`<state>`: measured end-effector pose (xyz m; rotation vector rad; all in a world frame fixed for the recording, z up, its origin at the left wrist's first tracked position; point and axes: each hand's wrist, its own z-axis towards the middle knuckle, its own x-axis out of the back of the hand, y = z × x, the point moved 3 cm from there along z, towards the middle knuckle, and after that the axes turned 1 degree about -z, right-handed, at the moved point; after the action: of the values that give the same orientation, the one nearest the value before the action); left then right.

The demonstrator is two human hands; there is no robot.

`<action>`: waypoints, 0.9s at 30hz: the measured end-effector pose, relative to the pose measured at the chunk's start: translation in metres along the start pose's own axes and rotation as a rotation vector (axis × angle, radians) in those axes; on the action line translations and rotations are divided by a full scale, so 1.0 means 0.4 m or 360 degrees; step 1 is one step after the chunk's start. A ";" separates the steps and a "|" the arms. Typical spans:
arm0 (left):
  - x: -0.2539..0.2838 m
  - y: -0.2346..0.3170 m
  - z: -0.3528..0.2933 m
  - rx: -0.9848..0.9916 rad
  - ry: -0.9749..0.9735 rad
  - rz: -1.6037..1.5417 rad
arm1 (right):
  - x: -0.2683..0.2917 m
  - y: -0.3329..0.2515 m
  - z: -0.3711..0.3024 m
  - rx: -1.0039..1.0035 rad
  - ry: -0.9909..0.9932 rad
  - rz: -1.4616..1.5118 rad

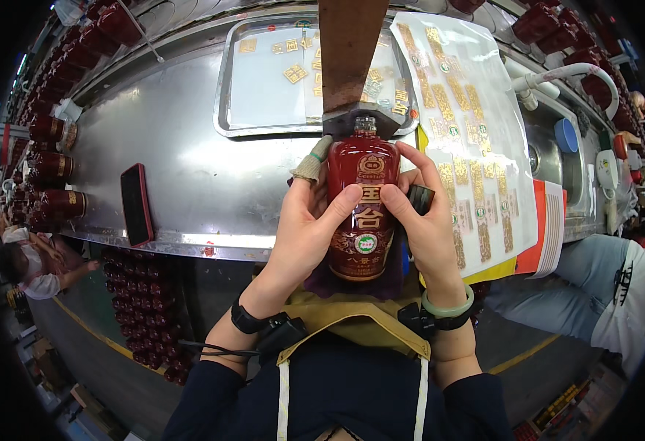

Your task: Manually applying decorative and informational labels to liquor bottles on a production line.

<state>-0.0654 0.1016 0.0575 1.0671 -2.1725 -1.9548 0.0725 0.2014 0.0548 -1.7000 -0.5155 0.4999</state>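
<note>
A dark red glass bottle [342,253] with gold lettering and a round green-and-white emblem lies tilted in front of me, its clear neck pointing away. My left hand [300,224] grips its left side, the thumb pressed on the front by the large gold characters. A pale cloth finger cover [311,165] sits on one of that hand's fingers. From the other side my right hand [433,239] holds the bottle, thumb also on the front. A small dark block [420,198] is at the right hand's fingers; how it is held is hidden. Purple cloth [322,283] shows under the bottle.
A brown post [352,51] stands just beyond the bottle. Behind it is a metal tray [226,95] with gold decals. Right are a decal sheet [521,213] and a blue bowl [566,136]; left, a phone [137,206] and more bottles [58,206]. Another person [587,294] sits right.
</note>
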 end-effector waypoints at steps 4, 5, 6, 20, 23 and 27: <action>0.004 -0.005 -0.001 0.0012 0.0016 0.0039 | -0.001 0.001 -0.001 0.0000 -0.0002 0.0000; 0.005 -0.006 -0.001 0.0007 0.0019 0.0046 | -0.001 0.002 -0.001 0.0008 -0.0006 -0.0002; 0.005 -0.006 -0.001 0.0010 0.0020 0.0046 | -0.001 0.001 -0.002 0.0005 -0.0005 -0.0001; 0.008 -0.008 -0.005 -0.0024 -0.0070 0.0099 | 0.002 0.003 -0.001 0.0049 -0.0011 -0.0034; 0.007 -0.007 -0.004 -0.0018 -0.0063 0.0089 | 0.000 0.000 -0.001 0.0031 0.0003 -0.0030; 0.009 -0.009 -0.005 -0.0012 -0.0060 0.0102 | -0.001 0.003 -0.003 0.0007 0.0002 0.0025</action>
<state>-0.0658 0.0982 0.0533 0.9546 -2.1870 -1.9701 0.0727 0.2000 0.0538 -1.7010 -0.5003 0.5110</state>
